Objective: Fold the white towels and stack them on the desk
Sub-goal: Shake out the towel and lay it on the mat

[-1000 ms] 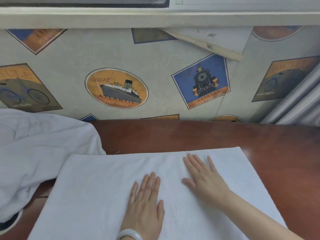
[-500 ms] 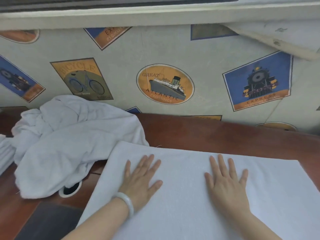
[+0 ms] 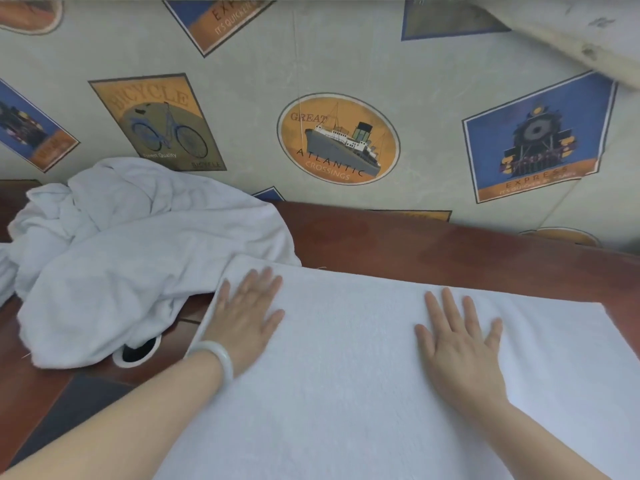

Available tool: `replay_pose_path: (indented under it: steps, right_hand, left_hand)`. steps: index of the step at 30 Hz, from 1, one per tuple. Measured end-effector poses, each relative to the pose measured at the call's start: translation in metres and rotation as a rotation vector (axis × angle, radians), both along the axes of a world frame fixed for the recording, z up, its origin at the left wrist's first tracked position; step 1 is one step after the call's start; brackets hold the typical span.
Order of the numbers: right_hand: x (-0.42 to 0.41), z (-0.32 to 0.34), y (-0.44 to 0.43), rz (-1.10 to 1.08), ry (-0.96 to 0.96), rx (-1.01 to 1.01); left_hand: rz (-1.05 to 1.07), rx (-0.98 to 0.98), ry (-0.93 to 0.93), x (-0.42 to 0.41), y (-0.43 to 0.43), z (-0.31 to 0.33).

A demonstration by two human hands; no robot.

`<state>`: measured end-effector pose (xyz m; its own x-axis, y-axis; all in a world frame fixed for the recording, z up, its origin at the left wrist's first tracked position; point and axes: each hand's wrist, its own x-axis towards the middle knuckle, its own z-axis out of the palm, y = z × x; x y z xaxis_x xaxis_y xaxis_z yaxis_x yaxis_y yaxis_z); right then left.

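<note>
A white towel (image 3: pixel 346 368) lies spread flat on the brown wooden desk (image 3: pixel 433 251), filling the lower middle and right of the view. My left hand (image 3: pixel 247 318) presses flat on its far left corner, fingers straight, a pale bangle on the wrist. My right hand (image 3: pixel 457 337) lies flat on the towel to the right of its middle, fingers spread. To the left a crumpled heap of white towels (image 3: pixel 138 258) sits on the desk, touching the flat towel's left corner.
A round cable hole (image 3: pixel 136 351) in the desk shows under the heap's front edge. A wall (image 3: pixel 346 71) with printed bicycle, ship and train pictures rises directly behind the desk. A dark floor area (image 3: pixel 69 410) shows at the lower left.
Both hands have slid apart across the flat towel, the left one to its left corner. The view has swung left, bringing the crumpled heap into sight.
</note>
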<state>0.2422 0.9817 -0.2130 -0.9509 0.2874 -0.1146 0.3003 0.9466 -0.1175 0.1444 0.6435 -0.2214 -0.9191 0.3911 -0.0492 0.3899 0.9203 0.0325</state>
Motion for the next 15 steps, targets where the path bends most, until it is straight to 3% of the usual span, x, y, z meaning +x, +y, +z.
replay_pose_path:
  steps: [5,10,15]
  right_hand:
    - [0.000,0.002,-0.002,0.000,0.011,-0.015]
    - [0.000,0.004,-0.001,0.005,0.005,-0.017]
    - [-0.007,0.011,-0.005,-0.023,-0.133,0.102]
  left_hand:
    - [0.151,-0.044,0.042,-0.028,-0.034,0.015]
    - [0.087,0.085,0.102,0.084,0.007,0.001]
    - [0.340,0.059,0.095,0.099,-0.006,-0.008]
